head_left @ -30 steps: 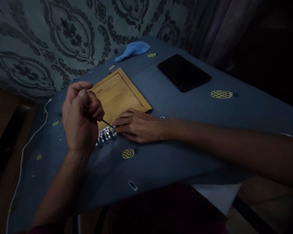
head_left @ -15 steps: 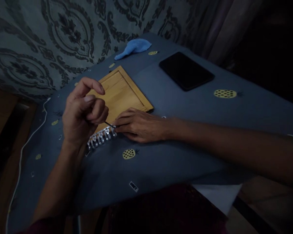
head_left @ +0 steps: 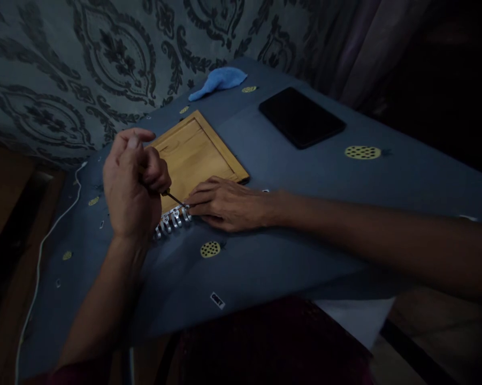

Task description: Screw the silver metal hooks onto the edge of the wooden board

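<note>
My left hand (head_left: pixel 134 179) is closed around a screwdriver (head_left: pixel 175 199), its handle mostly hidden in the fist. The thin dark shaft slants down to the right, its tip at a row of silver metal hooks (head_left: pixel 176 215). These hooks run along the near edge of a yellowish-brown wooden board (head_left: pixel 192 155) with a raised frame. My right hand (head_left: pixel 228 206) rests at the right end of that row, fingers together and fingertips on the end hook beside the screwdriver tip. Whatever lies under those fingers is hidden.
A black tablet-like slab (head_left: pixel 300 117) lies right of the board on the blue-grey tablecloth (head_left: pixel 265 256). Behind the board is a crumpled blue cloth (head_left: pixel 220 81). A white cable (head_left: pixel 48 232) runs down the left side, and a patterned curtain (head_left: pixel 116 48) hangs at the back.
My left hand has turned, its index finger curling in and the fist shifting slightly left; more of the screwdriver shows. My right hand stays at the end hook. The view has shifted slightly.
</note>
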Tool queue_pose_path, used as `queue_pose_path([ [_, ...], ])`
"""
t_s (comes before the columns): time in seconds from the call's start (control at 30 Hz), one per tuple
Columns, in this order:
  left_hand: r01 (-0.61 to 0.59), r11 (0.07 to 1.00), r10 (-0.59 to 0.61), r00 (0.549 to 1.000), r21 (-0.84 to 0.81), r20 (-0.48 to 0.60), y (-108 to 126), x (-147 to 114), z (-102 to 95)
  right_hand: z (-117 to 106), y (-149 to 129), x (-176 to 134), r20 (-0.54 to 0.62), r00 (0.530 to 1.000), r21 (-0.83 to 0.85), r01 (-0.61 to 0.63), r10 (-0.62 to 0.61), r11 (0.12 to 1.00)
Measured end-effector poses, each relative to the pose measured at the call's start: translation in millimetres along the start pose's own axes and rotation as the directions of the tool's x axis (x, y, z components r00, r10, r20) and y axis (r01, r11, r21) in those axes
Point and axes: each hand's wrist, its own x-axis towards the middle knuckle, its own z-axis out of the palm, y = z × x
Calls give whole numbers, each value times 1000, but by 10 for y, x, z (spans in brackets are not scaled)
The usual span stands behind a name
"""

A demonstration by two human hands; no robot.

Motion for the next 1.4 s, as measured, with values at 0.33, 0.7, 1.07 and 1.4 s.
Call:
queue_pose_path([
  [0.33,66,995,-40,954,-79,296,25,31,-121,17,33,-17,-32,999,10,36,-35,999],
  [0.7,-27,998,26,999,-51,-30,-22,60,-88,44,59,-27,-47,998,28,43,-42,999],
  [1.07,11,998,6,966,-64,258,19,16,-106,37,49,-22,-60,997,20,51,-50,998],
  [1.4,6,998,-7,1000,-55,-13,-26,29,-24,35,48,-14,-45,998,27,39,-37,999],
])
